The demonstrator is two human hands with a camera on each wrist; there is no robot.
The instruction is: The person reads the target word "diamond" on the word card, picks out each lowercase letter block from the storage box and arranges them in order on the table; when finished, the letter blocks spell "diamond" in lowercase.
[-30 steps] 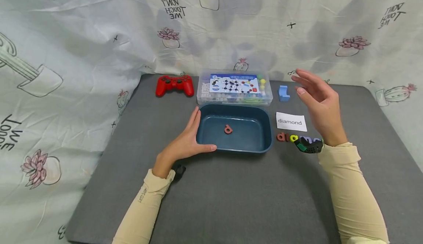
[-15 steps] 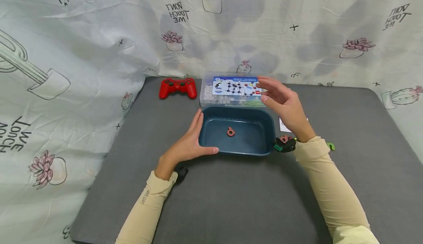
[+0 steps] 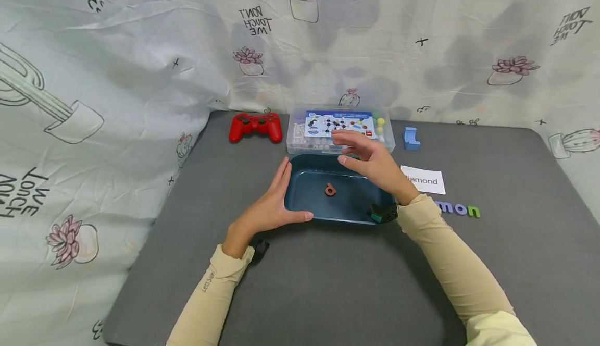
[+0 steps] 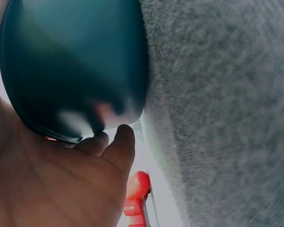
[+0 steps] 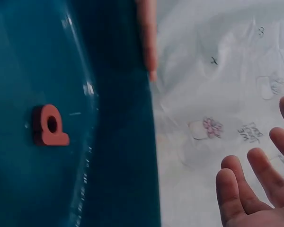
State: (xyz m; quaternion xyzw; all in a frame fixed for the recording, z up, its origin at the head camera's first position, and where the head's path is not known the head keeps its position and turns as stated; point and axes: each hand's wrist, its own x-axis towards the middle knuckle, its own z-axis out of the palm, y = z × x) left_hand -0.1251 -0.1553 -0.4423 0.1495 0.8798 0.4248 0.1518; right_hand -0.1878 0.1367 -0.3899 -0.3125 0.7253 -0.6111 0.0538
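A dark blue plastic tub (image 3: 351,204) stands on the grey table. My left hand (image 3: 267,208) holds its left end, thumb along the front wall and fingers against the left side. In the left wrist view, fingertips (image 4: 122,135) touch the tub's outer wall. Inside the tub lies a small reddish-brown letter (image 3: 330,189), also seen in the right wrist view. Above the tub's right half hovers my right hand (image 3: 375,166), its fingers relaxed and nothing in it. To the right, the coloured letters "m" (image 3: 444,207), "o" (image 3: 461,209) and "n" (image 3: 474,211) show; my right sleeve and wrist hide others.
A red game controller (image 3: 255,127) lies at the back left. Behind the tub is a clear plastic case (image 3: 297,145) with a molecule-picture label. A blue angular block (image 3: 411,138) and a paper slip (image 3: 428,180) printed "diamond", partly covered, sit on the right.
My right hand has moved left and down, from beside the word slip to over the tub. My left hand keeps its hold. The head view has shifted slightly.
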